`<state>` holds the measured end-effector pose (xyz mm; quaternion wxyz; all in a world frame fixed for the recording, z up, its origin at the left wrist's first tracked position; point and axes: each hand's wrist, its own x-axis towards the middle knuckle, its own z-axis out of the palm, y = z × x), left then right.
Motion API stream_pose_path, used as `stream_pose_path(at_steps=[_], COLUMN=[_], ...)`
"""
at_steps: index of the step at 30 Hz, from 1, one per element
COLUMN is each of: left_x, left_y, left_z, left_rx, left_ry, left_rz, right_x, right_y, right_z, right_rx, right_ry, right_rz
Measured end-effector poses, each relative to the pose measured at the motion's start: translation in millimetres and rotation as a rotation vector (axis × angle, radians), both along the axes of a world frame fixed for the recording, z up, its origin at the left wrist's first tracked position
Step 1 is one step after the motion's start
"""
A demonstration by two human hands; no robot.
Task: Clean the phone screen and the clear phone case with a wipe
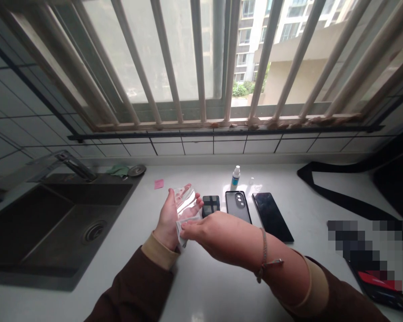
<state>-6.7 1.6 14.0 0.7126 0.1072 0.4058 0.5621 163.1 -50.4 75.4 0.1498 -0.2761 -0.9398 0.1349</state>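
A clear, shiny phone-sized sheet (187, 201) lies across the palm of my left hand (168, 219), whose fingers curl round its far edge. My right hand (204, 230) reaches over from the right and pinches a thin white cloth or wipe (181, 230) against the sheet's near end. Part of the cloth is hidden by my right fingers. Just beyond my hands, a small dark glossy device (211, 205) rests on the counter (208, 290). Beside it is a black phone case (237, 205) with camera cutouts, partly covered by my right hand.
Right of the case lies a black phone (272, 214). A small white spray bottle (235, 177) stands behind it, near a clear cap (251, 180). A pink note (159, 184) lies left; farther left are a sink (104, 190) and faucet (75, 165). A black strap (342, 167) lies right.
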Motion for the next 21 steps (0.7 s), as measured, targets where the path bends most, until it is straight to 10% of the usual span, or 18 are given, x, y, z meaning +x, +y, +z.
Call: stream_pose_path(at_steps=[8,13,21], left_x=[2,8,14], left_y=[-5,-10,-10], left_z=[4.4,8.4,13.1], left_rx=[-0.005,-0.016,0.006], left_ry=[-0.077,-0.175,-0.206], left_rz=[-0.186,-0.272,-0.186], right_x=[43,38,6], right_y=[20,38,43], right_z=[28,2,-44], right_rx=[-0.448,-0.049,0.071], right_ry=[0.316,0.556,0.138], right_rz=[-0.186,-0.660,-0.209])
